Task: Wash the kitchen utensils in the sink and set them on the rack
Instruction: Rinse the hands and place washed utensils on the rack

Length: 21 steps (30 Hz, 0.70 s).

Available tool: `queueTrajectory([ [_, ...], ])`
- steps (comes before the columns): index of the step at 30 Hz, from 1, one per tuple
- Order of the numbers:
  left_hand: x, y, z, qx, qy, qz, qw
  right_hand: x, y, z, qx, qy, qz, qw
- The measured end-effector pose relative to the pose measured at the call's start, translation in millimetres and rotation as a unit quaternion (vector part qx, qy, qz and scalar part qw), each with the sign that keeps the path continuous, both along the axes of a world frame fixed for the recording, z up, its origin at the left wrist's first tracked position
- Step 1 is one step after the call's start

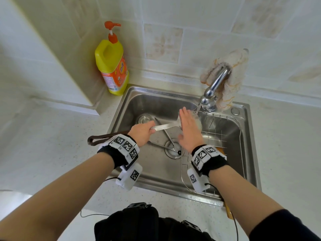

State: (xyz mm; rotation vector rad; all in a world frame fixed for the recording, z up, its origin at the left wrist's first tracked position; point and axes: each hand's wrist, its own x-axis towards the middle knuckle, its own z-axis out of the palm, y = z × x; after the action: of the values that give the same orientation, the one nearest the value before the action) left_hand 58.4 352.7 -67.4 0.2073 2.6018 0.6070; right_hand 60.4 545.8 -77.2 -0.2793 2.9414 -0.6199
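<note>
- The left hand (143, 132) has its fingers clamped round the shank of a metal spatula (165, 126), just where the dark handle meets the steel.
- The spatula's long axis runs nearly level across the sink (156, 173), left to right: the dark handle with its hanging loop sticks out over the sink's left rim above the desk (52, 145), and the blade points right toward the tap (214, 86).
- The blade end sits under the running water, mostly hidden behind the right hand (190, 130).
- The right hand is held flat with its fingers straight and together, palm against the blade, gripping nothing.
- On the sink floor, beside the drain, lies a pair of metal tongs (166, 138), arms splayed, their joined end near the drain.
- A wire rack (224, 129) fills the right side of the sink; something orange lies in it, partly hidden by the right wrist.
- A yellow detergent bottle (112, 66) with an orange pump stands at the back left corner of the sink, on the desk.
- A cloth (232, 75) hangs behind the tap.
</note>
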Motion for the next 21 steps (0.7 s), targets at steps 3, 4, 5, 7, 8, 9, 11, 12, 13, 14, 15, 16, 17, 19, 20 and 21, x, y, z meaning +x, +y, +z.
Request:
queueTrajectory([
  [3, 11, 11, -4, 0.033, -0.015, -0.022, 0.999, 15, 27, 1, -0.050, -0.056, -0.169, 0.983],
  [4, 14, 17, -6, 0.052, -0.024, -0.019, 0.998, 27, 31, 1, -0.018, -0.067, -0.185, 0.980],
  [5, 16, 21, -7, 0.068, -0.033, -0.012, 0.997, 39, 29, 0, 0.019, -0.059, -0.172, 0.983],
  [7, 17, 32, -8, 0.086, -0.051, -0.004, 0.995, 57, 24, -6, 0.069, 0.007, -0.103, 0.992],
  [8, 18, 41, -9, 0.092, -0.062, -0.005, 0.994, 64, 28, -6, 0.097, 0.023, -0.072, 0.992],
  [9, 19, 46, -9, 0.094, -0.071, -0.003, 0.993, 66, 36, -8, 0.131, 0.025, -0.054, 0.990],
  [11, 23, 54, -12, 0.093, -0.083, 0.004, 0.992, 68, 58, -9, 0.143, -0.011, -0.085, 0.986],
  [12, 27, 59, -14, 0.093, -0.089, 0.008, 0.992, 72, 71, -9, 0.135, -0.044, -0.121, 0.983],
  [13, 29, 62, -15, 0.091, -0.094, 0.013, 0.991, 74, 81, -10, 0.125, -0.078, -0.148, 0.978],
  [14, 32, 64, -17, 0.090, -0.098, 0.018, 0.991, 76, 89, -11, 0.093, -0.109, -0.174, 0.974],
  [15, 33, 66, -19, 0.090, -0.099, 0.024, 0.991, 77, 92, -11, 0.056, -0.134, -0.193, 0.970],
  [16, 35, 69, -21, 0.088, -0.100, 0.030, 0.991, 77, 96, -12, 0.022, -0.149, -0.205, 0.967],
  [17, 35, 70, -22, 0.088, -0.102, 0.035, 0.990, 76, 97, -14, -0.005, -0.154, -0.216, 0.964],
  [19, 37, 72, -25, 0.090, -0.110, 0.053, 0.989, 70, 96, -16, -0.055, -0.157, -0.217, 0.962],
  [20, 38, 72, -26, 0.091, -0.115, 0.059, 0.987, 68, 95, -17, -0.073, -0.156, -0.211, 0.962],
  [21, 40, 72, -27, 0.093, -0.120, 0.066, 0.986, 64, 92, -18, -0.087, -0.157, -0.197, 0.964],
])
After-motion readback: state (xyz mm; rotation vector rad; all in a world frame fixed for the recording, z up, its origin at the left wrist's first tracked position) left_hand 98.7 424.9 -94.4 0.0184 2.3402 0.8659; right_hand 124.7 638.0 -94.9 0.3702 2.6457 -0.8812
